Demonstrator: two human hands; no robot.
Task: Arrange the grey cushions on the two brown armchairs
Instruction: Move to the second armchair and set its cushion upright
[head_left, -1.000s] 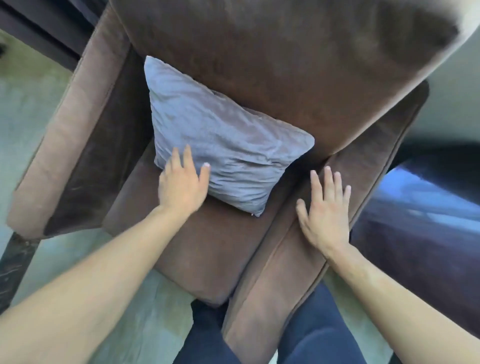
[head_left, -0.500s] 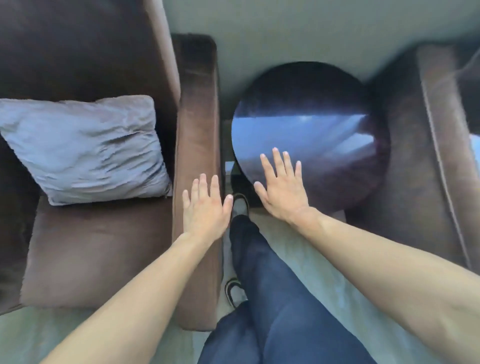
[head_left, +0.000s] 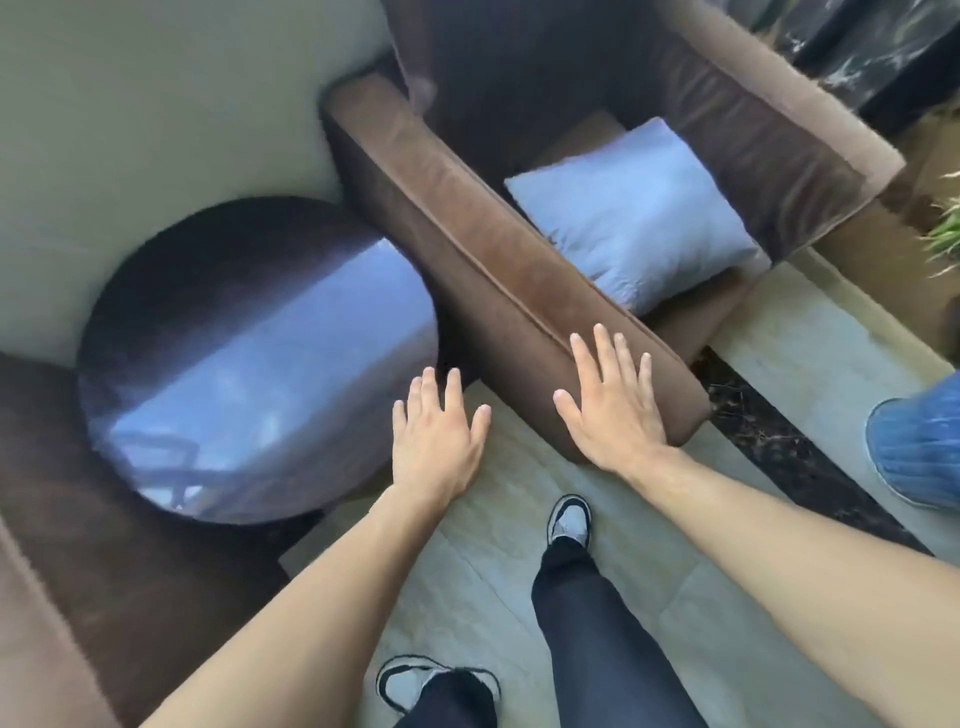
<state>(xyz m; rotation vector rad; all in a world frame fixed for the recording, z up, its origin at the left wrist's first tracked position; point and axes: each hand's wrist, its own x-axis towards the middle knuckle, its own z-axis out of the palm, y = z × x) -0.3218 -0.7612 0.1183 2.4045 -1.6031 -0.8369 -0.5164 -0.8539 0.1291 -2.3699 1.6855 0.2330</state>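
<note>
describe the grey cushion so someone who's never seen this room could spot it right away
Start at the brown armchair right of the round dark side table. On its seat, just past the near armrest, lies the grey cushion, flat and tilted toward the seat's front edge. It is the only pale, crinkled, square thing among dark brown upholstery.

A grey cushion (head_left: 636, 218) (square, wrinkled) lies flat on the seat of the brown armchair (head_left: 498, 249), reaching its front edge.
</note>
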